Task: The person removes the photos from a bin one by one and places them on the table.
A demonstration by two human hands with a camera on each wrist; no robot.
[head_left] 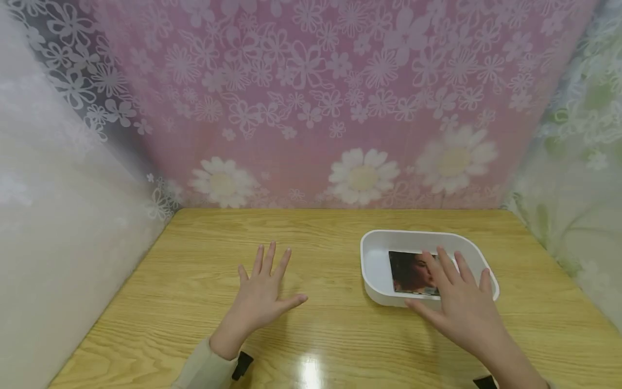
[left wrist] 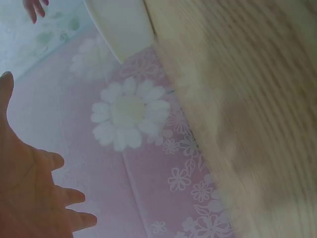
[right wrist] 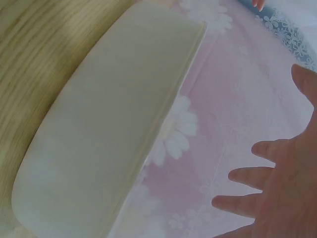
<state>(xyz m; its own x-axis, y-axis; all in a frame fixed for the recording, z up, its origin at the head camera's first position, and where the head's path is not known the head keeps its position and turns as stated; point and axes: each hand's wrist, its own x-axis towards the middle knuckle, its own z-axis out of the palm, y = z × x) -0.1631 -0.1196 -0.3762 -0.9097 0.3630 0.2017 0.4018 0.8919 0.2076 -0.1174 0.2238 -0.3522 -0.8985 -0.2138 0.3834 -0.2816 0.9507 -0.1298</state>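
Observation:
A white rounded basin [head_left: 371,265] stands on the right part of the wooden table. Inside it lies a flat dark card or booklet [head_left: 408,273] with part of a face printed on it; its right end is hidden behind my fingers. My right hand [head_left: 461,305] hovers over the basin's front right side, fingers spread and holding nothing. In the right wrist view that hand [right wrist: 287,173] shows beside the basin's outer wall [right wrist: 109,109]. To the left, my left hand [head_left: 259,300] is held above the bare wood, its fingers spread wide, nothing in its grasp.
The wooden table [head_left: 320,243] reaches back to a pink flowered curtain [head_left: 301,108]. Pale sheets hang along the left side [head_left: 73,216] and the right side [head_left: 578,216]. A dark strap piece [head_left: 242,366] sits at my left wrist.

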